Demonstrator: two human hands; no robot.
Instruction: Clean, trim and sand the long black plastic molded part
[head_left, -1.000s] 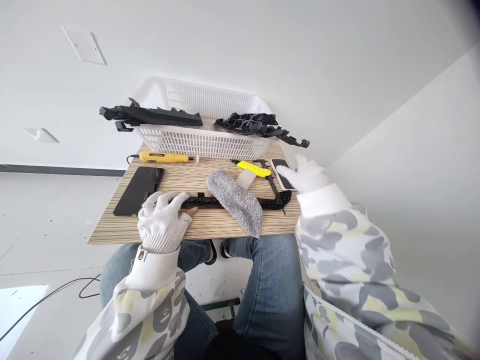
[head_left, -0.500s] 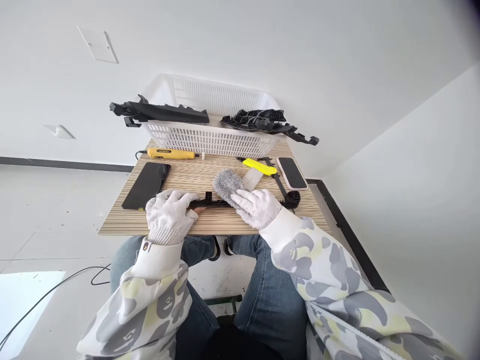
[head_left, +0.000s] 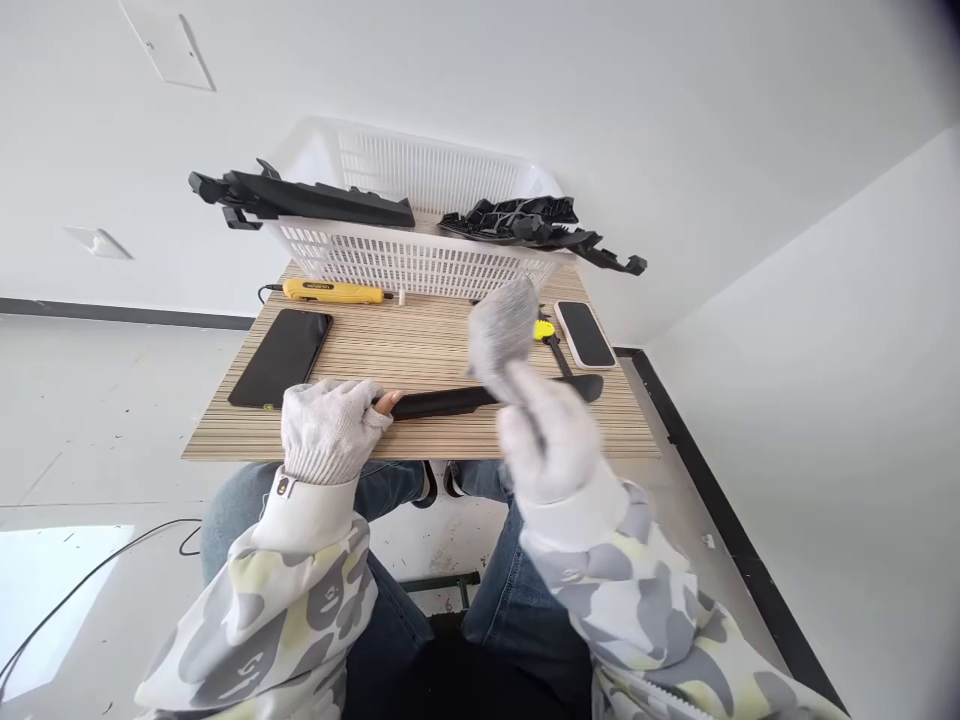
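Observation:
My left hand (head_left: 334, 430), in a white knit glove with a bare thumb tip, is closed on the left end of a long black plastic trim piece (head_left: 442, 402). Its smooth side faces up, and it lies along the front of the table, with the rounded right end just past my right hand. My right hand (head_left: 551, 430), also gloved and smeared by motion, grips a fuzzy grey cleaning pad (head_left: 504, 325). The pad is raised above the trim piece and hides part of the yellow utility knife (head_left: 544, 330) behind it.
A white plastic basket (head_left: 420, 262) at the back carries black parts (head_left: 322, 203) across its rim. A yellow corded tool (head_left: 334, 291) lies before it. Phones lie at left (head_left: 281, 358) and right (head_left: 585, 335). A black caliper (head_left: 559, 355) is partly hidden.
The trim piece has turned from its ribbed side to its smooth side. My right hand has lifted the pad off it, up and to the right. My left hand keeps hold of the left end.

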